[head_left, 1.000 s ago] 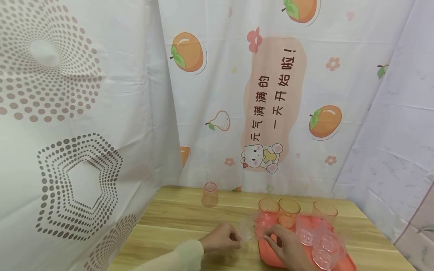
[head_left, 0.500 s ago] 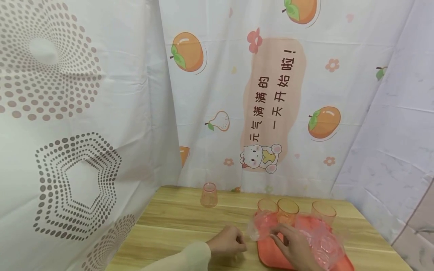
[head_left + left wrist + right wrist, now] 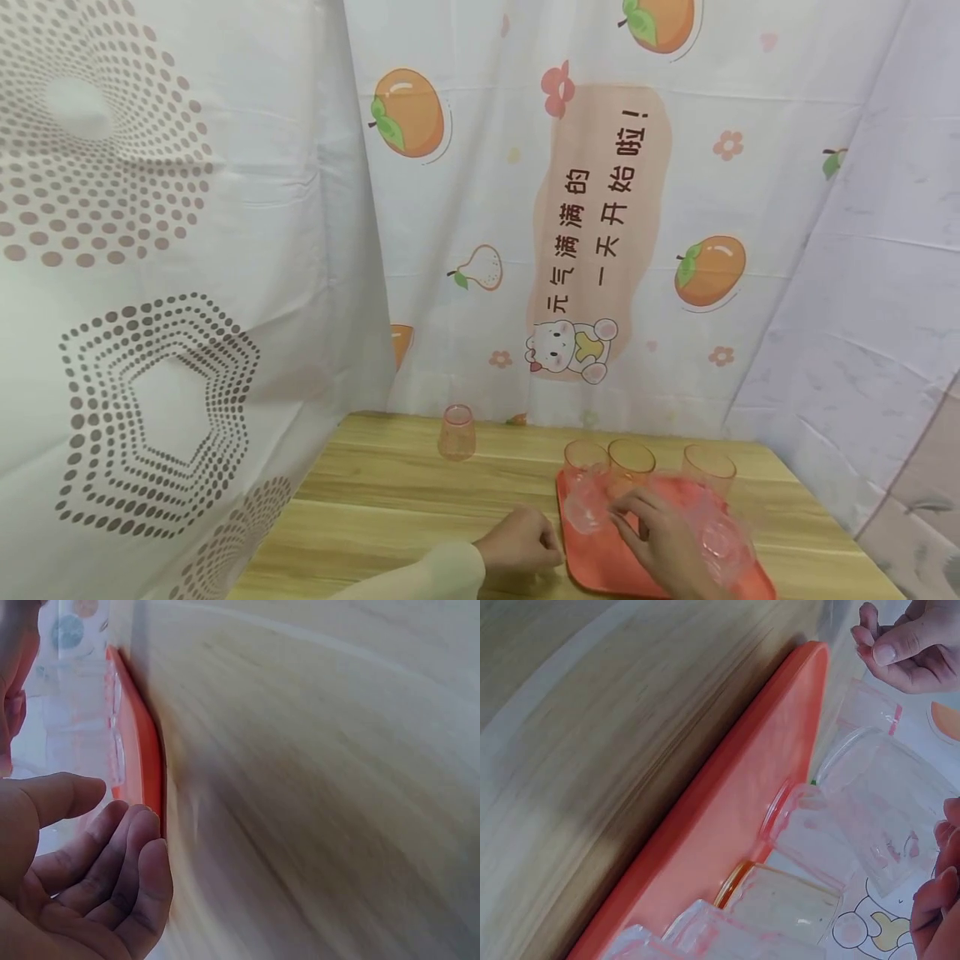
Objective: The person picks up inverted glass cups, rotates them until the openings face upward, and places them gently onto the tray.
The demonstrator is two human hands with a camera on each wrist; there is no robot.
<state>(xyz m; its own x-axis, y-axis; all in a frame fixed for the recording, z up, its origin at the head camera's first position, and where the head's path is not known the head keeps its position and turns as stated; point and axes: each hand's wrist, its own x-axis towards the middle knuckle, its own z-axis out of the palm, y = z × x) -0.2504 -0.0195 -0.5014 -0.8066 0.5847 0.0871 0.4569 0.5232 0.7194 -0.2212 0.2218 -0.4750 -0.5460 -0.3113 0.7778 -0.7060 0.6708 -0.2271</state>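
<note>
My right hand (image 3: pixel 660 537) pinches a clear plastic cup (image 3: pixel 587 507) by one end, thumb and fingers together, over the left part of the red tray (image 3: pixel 607 562). In the right wrist view that cup (image 3: pixel 885 802) is tilted, and only the fingers (image 3: pixel 941 889) of the right hand show. My left hand (image 3: pixel 521 540) is just left of the tray, fingers loosely curled with nothing in them. In the left wrist view, the thumb of the left hand (image 3: pixel 97 885) stands apart from its fingers, and the tray edge (image 3: pixel 146 750) shows beyond.
Toward the tray's back stand a pink-rimmed cup (image 3: pixel 585 454) and an orange-rimmed cup (image 3: pixel 632 458), with a pale cup (image 3: pixel 708 468) farther right. Clear cups (image 3: pixel 720 542) are on the tray's right part. A pink tumbler (image 3: pixel 457 433) stands alone at the table's back left.
The right hand has moved the clear cup rightward, from beside the tray's left edge to over it. The left hand has moved slightly right and down, and the cup is now farther from it.
</note>
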